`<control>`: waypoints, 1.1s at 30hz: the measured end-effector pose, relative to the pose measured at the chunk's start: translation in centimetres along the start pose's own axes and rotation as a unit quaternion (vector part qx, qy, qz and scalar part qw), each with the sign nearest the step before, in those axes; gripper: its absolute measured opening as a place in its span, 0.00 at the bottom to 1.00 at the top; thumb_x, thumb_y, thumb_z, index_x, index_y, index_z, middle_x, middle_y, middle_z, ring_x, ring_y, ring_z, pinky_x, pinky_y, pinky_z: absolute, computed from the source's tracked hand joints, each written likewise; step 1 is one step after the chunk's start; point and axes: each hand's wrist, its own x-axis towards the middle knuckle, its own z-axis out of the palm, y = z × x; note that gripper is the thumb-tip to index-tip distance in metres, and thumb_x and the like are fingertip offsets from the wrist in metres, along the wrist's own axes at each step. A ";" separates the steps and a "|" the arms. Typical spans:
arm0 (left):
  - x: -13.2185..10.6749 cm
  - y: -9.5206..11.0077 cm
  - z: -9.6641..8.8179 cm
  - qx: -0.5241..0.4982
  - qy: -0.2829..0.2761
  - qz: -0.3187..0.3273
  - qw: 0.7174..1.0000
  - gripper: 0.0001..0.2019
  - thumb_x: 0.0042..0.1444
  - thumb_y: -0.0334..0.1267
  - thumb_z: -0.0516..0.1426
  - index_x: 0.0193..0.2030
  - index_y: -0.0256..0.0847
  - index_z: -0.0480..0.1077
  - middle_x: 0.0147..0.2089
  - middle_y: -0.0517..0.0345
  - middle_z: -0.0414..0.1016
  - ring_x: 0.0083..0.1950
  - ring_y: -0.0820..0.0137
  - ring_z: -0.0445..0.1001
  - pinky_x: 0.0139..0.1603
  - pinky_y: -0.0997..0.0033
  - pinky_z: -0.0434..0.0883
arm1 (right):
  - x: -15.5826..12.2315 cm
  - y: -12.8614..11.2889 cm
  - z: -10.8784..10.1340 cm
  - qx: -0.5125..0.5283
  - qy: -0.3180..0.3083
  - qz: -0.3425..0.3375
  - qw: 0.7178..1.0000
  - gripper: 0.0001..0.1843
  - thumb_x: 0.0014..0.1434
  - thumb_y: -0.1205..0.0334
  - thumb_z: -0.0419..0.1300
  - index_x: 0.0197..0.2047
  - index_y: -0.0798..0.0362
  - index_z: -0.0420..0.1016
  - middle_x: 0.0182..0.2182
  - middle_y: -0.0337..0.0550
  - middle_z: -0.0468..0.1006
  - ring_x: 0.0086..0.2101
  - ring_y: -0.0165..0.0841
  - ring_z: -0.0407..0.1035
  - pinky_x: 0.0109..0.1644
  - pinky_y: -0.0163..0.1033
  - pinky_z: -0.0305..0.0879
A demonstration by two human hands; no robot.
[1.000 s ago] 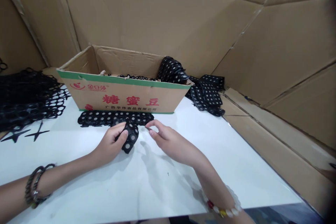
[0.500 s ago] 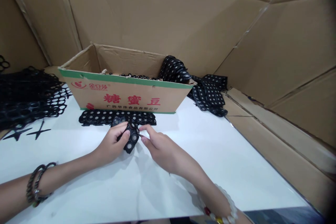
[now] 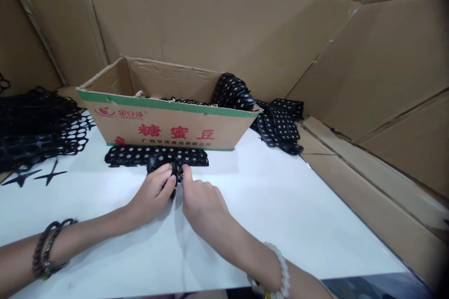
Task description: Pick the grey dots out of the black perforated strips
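Note:
My left hand (image 3: 153,190) is closed around a folded black mesh piece with white dots (image 3: 159,163), and its lower end pokes out below my fingers. My right hand (image 3: 203,201) sits beside it, with the thumb raised against the piece's right side. Whether those fingers grip it is hidden. Just behind both hands, a long black strip with white dots (image 3: 133,155) lies flat on the white table (image 3: 105,210), and the folded piece overlaps it.
An open cardboard box (image 3: 164,128) with black material inside stands behind the strip. Dotted black strips (image 3: 278,126) are heaped to its right, and a black mesh pile (image 3: 35,131) lies left. Cardboard sheets (image 3: 217,23) line the back and sides.
My right hand has moved left and now touches the folded piece. The piece has shifted up toward the flat strip and is now mostly covered by my hands.

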 end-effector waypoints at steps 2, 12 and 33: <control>-0.1 0.2 0.0 -0.004 0.010 -0.024 1.000 0.16 0.61 0.37 0.41 0.20 0.41 0.47 0.27 0.61 0.55 0.28 0.72 0.58 0.28 0.72 0.59 | 0.2 -0.2 0.3 -0.006 0.017 -0.001 1.000 0.34 0.53 0.75 0.41 0.64 0.59 0.41 0.27 0.49 0.74 0.28 0.39 0.69 0.27 0.38 0.55; 0.0 0.4 -0.1 -0.050 0.019 -0.048 0.997 0.16 0.60 0.38 0.43 0.21 0.39 0.54 0.34 0.57 0.62 0.38 0.69 0.64 0.38 0.70 0.63 | 0.7 0.4 0.5 -0.017 0.036 0.006 0.999 0.33 0.54 0.72 0.44 0.63 0.51 0.44 0.28 0.46 0.75 0.27 0.38 0.70 0.26 0.36 0.57; -0.2 0.2 -0.2 -0.001 0.027 0.070 0.997 0.16 0.58 0.34 0.44 0.19 0.41 0.48 0.27 0.57 0.58 0.40 0.66 0.59 0.41 0.66 0.61 | 1.1 -1.1 2.1 -0.098 0.142 -0.018 0.985 0.22 0.53 0.76 0.46 0.53 0.67 0.58 0.20 0.42 0.72 0.20 0.33 0.69 0.20 0.33 0.61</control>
